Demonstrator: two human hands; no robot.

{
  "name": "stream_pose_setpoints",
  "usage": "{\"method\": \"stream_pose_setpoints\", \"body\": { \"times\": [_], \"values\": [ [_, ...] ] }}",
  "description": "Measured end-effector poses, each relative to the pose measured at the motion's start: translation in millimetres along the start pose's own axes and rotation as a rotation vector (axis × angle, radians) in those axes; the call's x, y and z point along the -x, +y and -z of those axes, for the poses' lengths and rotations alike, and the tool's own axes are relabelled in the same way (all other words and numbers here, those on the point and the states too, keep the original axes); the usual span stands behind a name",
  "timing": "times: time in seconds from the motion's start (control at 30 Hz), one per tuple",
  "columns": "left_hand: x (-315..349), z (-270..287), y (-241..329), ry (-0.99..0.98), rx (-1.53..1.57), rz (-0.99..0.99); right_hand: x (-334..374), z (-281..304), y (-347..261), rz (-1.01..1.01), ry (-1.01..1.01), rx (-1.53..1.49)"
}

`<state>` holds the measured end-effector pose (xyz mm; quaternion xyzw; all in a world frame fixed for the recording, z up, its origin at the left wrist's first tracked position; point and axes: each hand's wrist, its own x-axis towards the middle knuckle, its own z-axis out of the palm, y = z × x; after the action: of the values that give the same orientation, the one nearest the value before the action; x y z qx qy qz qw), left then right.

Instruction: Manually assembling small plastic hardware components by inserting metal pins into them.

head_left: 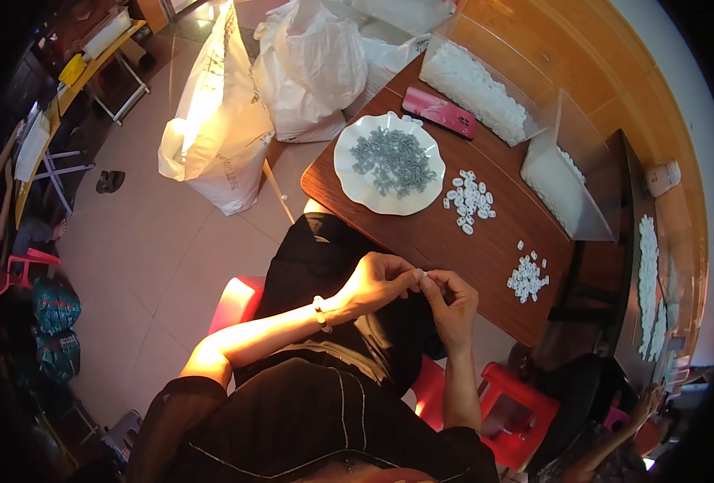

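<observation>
Above my lap, close to the near edge of the brown table (389, 221), my left hand (377, 283) and my right hand (452, 304) meet fingertip to fingertip. Both pinch a small white piece (423, 278), mostly covered by the fingers. A beaded bracelet (321, 314) circles my left wrist. Beyond the hands lies a scalloped white plate (345, 173) with a heap of small grey parts (397, 161). To its right is a loose pile of white oval pieces (470, 201). Nearer the right edge, smaller white pieces (528, 278) form another pile.
A pink case (439, 113) lies behind the plate. Clear bins of white parts (474, 88) (554, 181) line the far side. White sacks (220, 121) (313, 68) stand on the floor. A red stool (518, 410) is at right. Other people's arms show at both sides.
</observation>
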<state>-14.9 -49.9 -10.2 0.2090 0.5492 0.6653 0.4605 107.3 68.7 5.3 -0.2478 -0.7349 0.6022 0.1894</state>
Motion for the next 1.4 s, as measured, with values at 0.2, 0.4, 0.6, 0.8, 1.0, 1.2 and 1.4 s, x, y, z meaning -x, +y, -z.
{"method": "stream_pose_setpoints", "body": {
  "times": [0.2, 0.4, 0.6, 0.8, 1.0, 1.2, 1.4],
  "values": [
    [-5.5, 3.7, 6.7, 0.003, -0.118, -0.080, -2.8, 8.9, -1.1, -0.003, 0.102, -0.028],
    [-51.0, 20.5, 52.7, 0.244, -0.838, -0.576, -3.4, 18.7, 7.3, -0.028, 0.126, -0.069],
    [-126.7, 55.8, 54.8, 0.233, -1.297, -0.814, -1.1, 13.1, 8.9, -0.025, 0.087, -0.055],
    [-133.8, 60.0, 61.0, 0.166, -1.414, -0.617, -0.3, 17.8, 10.6, -0.051, 0.084, -0.042],
    [-128.7, 65.6, 69.4, 0.210, -1.162, -0.538, -3.7, 18.5, 12.1, -0.026, 0.067, -0.032],
    [-126.1, 75.3, 66.3, 0.231, -0.921, -0.471, -6.1, 18.9, 14.5, -0.009, 0.068, -0.032],
    [-128.6, 86.0, 62.0, 0.165, -0.386, -0.403, -12.8, 19.6, 1.6, 0.013, 0.057, -0.015]
  ]
}}
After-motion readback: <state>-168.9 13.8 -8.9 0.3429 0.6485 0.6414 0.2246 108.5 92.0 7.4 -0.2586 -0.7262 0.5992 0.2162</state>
